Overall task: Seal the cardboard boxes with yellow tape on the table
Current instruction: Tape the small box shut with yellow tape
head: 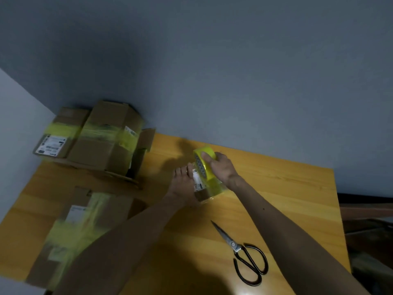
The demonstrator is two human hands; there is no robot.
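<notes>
While the R hand (221,170) grips the yellow tape roll (205,165), fingers curled over its rim and thumb on the tape face, the roll stands on edge at the far end of the small cardboard box (201,195). A tape strip (214,186) runs from roll along box top. L hand (182,184) lies vs. box's left side, fingers straight, not wrapped. Box sits approx. mid-table (276,188). Scissors (232,244) lie shut, nearer the person, apart from box. Taped boxes (100,145) are stacked at far-left corner; another taped box (85,220), blurred, sits near-left.
</notes>
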